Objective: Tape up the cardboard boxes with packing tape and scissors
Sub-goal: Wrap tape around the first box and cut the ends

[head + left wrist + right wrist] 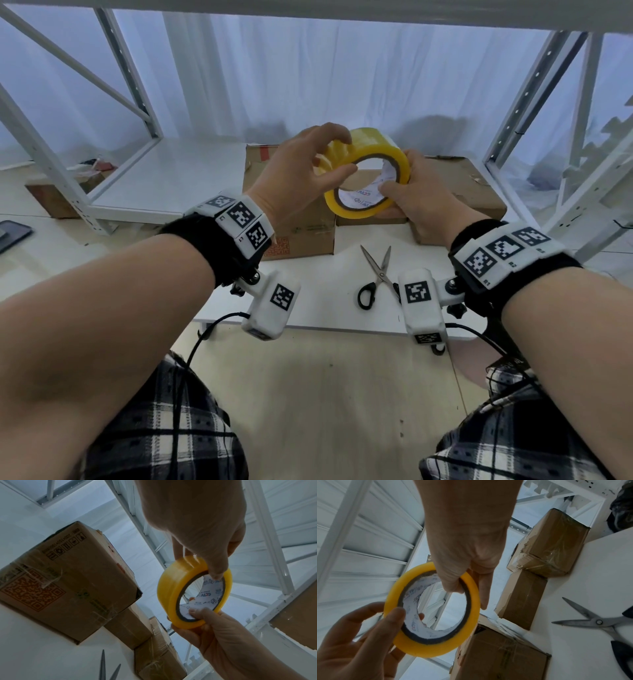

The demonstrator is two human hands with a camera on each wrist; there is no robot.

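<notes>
Nearest thing on the white tabletop (pixel 308 308) is the scissors (pixel 375 279), lying with blades apart down around 6 o'clock from the roll, nobody touching them. Above that, both hands hold the yellow packing tape roll (pixel 368 178) up in the air over the boxes. The right hand (pixel 421 205) has its fingers (pixel 390 190) clenched round the 4 o'clock side, thumb hooked into the core, while the left hand (pixel 294 171) pinches the 10 o'clock side, thumb on the face and fingers curled over the outer wrap. Looks to me like the hunting-for-the-tape-end step, no strip pulled free yet as far as I can tell. Behind the roll, toward 12 o'clock, sit the cardboard boxes (pixel 301 236), already showing some old clear tape. Next move probably calls for a fingernail picking up the loose end, then peeling out a length.
</notes>
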